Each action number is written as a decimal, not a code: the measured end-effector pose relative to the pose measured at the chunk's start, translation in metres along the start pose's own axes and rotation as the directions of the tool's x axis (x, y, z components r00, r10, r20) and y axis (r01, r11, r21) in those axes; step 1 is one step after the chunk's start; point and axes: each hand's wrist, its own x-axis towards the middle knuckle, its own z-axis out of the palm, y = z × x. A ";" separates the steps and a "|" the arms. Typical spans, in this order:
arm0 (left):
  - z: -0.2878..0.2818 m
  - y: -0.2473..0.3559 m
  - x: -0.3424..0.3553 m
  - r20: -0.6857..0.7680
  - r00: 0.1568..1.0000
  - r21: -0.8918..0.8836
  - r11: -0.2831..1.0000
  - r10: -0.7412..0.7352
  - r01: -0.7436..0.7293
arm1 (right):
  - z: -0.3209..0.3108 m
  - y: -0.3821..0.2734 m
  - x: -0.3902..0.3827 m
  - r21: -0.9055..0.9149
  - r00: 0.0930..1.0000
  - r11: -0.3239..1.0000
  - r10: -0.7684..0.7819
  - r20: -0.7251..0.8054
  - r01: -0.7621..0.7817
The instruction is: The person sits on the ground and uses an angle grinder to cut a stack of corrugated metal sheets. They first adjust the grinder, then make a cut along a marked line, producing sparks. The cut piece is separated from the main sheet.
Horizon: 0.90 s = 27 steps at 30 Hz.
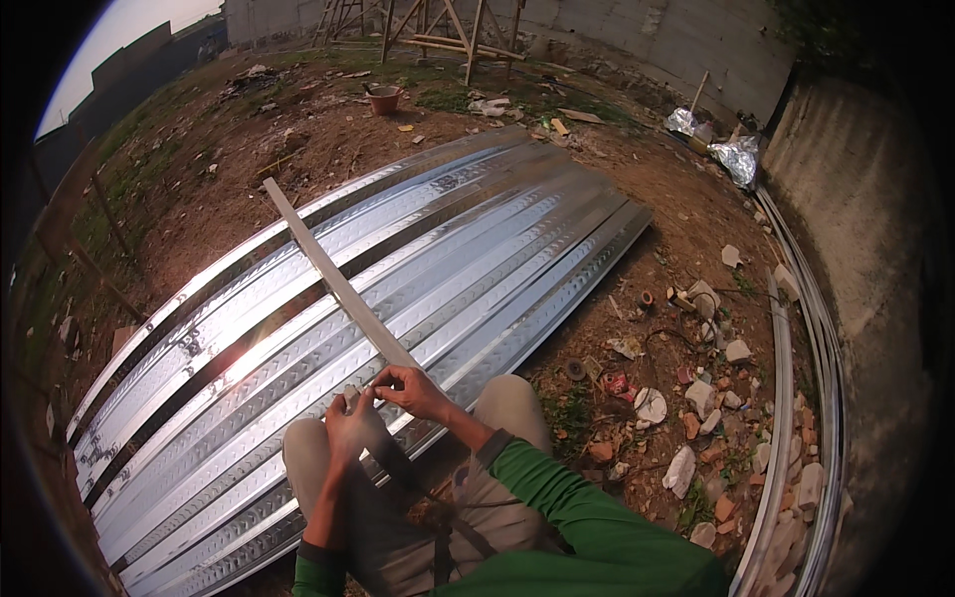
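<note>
My left hand (353,423) is raised between my knees with its fingers closed round a small grey object (350,395) that I cannot make out. My right hand (408,393) meets it from the right, thumb and fingers pinched on something too small to name. Just beyond my hands lies a long, straight, grey bar (328,269), angled across several shiny silver metal strips (468,239) with stamped dimples, laid side by side on the ground. The bar's near end is partly hidden by my right hand.
Rubble (681,468) covers the dirt on the right, beside long metal lengths (781,398) along a concrete wall (851,249). Farther back are an orange bucket (385,99), a wooden frame (448,45) and crumpled foil material (736,159). Stakes (109,214) stand at the left.
</note>
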 end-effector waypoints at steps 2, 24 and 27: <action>0.000 0.003 0.000 0.004 1.000 0.024 1.000 -0.004 0.004 | 0.000 -0.001 0.000 0.015 1.000 1.000 -0.014 -0.003 0.014; -0.003 0.002 0.000 0.069 0.997 -0.086 0.996 -0.021 0.027 | -0.002 -0.003 -0.006 0.128 0.999 0.992 -0.007 0.035 0.003; -0.004 0.003 -0.002 0.119 0.991 -0.028 0.998 0.066 -0.063 | -0.002 0.002 -0.006 0.180 0.999 0.984 -0.015 0.044 0.007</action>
